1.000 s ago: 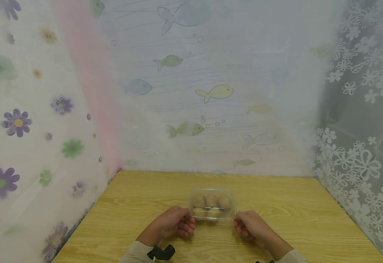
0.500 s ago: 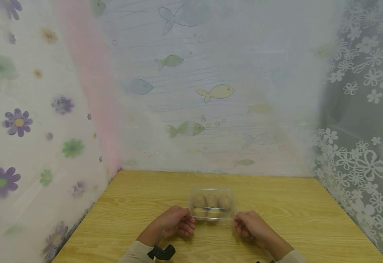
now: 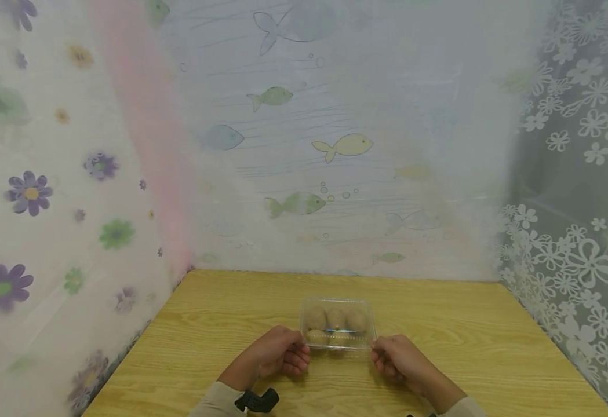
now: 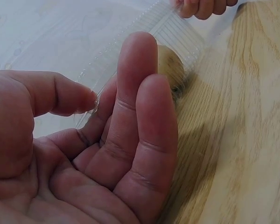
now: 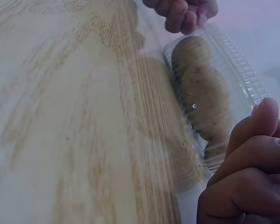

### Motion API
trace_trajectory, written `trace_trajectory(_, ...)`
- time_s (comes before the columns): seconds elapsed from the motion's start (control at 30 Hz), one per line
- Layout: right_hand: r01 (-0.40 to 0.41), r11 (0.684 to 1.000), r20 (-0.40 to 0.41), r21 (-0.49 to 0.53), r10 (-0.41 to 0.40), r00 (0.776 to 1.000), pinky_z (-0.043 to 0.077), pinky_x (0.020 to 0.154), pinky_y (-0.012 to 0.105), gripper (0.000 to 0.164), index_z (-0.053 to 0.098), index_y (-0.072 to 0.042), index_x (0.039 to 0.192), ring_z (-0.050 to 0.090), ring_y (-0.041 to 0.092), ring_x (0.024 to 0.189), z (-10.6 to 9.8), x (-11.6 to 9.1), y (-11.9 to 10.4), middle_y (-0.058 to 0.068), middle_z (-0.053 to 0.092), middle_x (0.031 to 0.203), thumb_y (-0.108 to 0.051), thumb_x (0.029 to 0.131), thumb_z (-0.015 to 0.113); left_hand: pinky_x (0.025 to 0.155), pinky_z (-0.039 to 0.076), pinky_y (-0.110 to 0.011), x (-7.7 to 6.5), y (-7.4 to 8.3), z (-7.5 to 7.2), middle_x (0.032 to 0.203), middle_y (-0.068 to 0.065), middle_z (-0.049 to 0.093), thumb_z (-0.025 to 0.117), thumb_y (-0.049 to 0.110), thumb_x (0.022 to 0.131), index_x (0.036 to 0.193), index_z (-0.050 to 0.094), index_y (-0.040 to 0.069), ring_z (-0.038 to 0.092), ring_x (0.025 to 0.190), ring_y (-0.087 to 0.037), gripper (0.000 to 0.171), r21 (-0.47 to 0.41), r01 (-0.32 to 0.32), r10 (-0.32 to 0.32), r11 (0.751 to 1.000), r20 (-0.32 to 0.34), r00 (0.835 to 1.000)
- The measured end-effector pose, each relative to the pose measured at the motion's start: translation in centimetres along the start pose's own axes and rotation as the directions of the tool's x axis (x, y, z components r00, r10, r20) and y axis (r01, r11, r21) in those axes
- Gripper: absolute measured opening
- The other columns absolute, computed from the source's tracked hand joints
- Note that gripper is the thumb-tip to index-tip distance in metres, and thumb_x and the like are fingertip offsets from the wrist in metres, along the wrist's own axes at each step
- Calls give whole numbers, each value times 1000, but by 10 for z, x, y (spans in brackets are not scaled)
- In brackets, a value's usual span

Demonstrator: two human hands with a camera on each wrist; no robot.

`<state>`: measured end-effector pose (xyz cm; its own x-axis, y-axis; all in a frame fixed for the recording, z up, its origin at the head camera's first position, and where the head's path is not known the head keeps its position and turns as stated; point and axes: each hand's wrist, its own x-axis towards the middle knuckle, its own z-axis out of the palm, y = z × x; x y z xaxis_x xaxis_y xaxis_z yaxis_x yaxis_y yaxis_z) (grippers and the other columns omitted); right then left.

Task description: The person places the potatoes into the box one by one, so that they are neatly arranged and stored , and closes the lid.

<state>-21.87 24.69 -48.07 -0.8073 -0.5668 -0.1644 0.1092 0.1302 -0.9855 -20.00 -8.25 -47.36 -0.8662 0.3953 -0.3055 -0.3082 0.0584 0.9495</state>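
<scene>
A clear plastic clamshell box [image 3: 337, 346] with a ribbed rim is at the middle of the table, its lid down. Through it show several brown, oval, potato-like items [image 5: 203, 91]; their exact kind is unclear. My left hand [image 3: 283, 352] pinches the box's near left corner between thumb and index finger, the other fingers loosely bent. At the near right corner, my right hand [image 3: 394, 358] pinches the rim with its fingers curled. The right wrist view hides that thumb's grip in part. Whether the box's near edge touches the table, I cannot tell.
The wood-grain table [image 3: 220, 301] reaches back to a hanging sheet [image 3: 413, 116] with fish drawings. A flowered sheet [image 3: 48, 243] closes the left side, and a translucent sheet with white flowers [image 3: 570, 260] the right. A black band [image 3: 257, 399] is round the left wrist.
</scene>
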Motion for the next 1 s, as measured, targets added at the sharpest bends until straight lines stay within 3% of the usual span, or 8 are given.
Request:
trace_trajectory(0.63,-33,999,-53,24,34,998,32,42,18,31,69,-2,83,40,4,47,0,2,1,-4,60,64,-23,101,52,61,61,-32,2,2,-2,80,-6,75,61,23,96,98,73,-7,74,66,-16,32,19,2,-1,1000,-30,1000)
trace_trajectory(0.83,-36,999,-64,-5,35,997,35,43,19,37,71,5,96,43,4,48,-4,0,-1,-2,63,67,-27,101,54,62,62,-34,0,4,-4,85,-9,75,64,27,95,103,73,-9,75,69,-18,38,35,4,-2,999,-56,998)
trace_trajectory(1.0,-62,996,-119,-61,54,991,36,45,20,41,72,7,106,47,6,50,-7,-1,-4,1,65,71,-30,100,56,61,62,-32,-3,6,-8,87,-10,75,66,29,97,106,73,-10,73,68,-15,41,62,-1,5,998,-67,998)
